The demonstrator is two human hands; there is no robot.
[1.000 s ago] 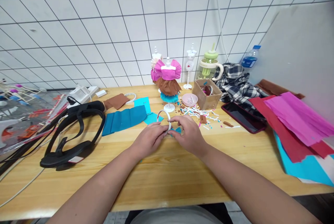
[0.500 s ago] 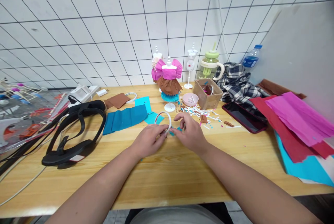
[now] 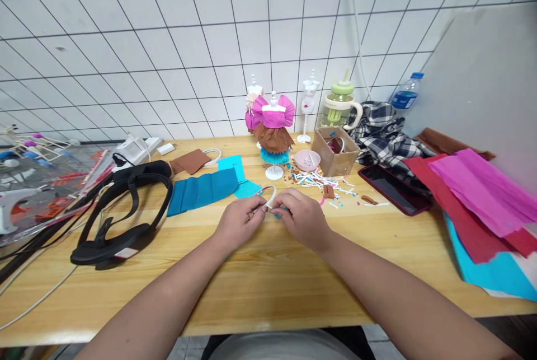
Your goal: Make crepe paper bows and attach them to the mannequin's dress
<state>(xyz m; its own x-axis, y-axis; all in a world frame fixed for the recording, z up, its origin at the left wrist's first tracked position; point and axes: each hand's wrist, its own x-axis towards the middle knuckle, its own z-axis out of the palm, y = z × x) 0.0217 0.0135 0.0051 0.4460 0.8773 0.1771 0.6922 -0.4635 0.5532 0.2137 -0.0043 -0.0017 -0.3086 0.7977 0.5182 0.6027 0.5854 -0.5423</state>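
Note:
A white tape roll [image 3: 273,196] is pinched in my left hand [image 3: 241,219], low over the middle of the table. My right hand [image 3: 306,219] is closed beside it, its fingertips at the roll's right edge; what they grip, if anything, is too small to make out. A bit of blue paper shows under the fingers. Just beyond stands a small white dress form [image 3: 274,172] wearing pink, brown and blue crepe paper. Left of my hands lie a folded teal crepe strip [image 3: 203,191] and light blue sheets [image 3: 231,167].
Paper scraps [image 3: 321,181], a pink dish [image 3: 307,160] and a cardboard box [image 3: 335,153] stand behind my right hand. A phone [image 3: 394,189] and crepe sheets [image 3: 482,192] lie right. A black headset [image 3: 121,214] and brown paper [image 3: 191,162] lie left.
The tape roll has tilted lower between my hands. My right hand's fingers have closed in and moved nearer to the roll and my left hand.

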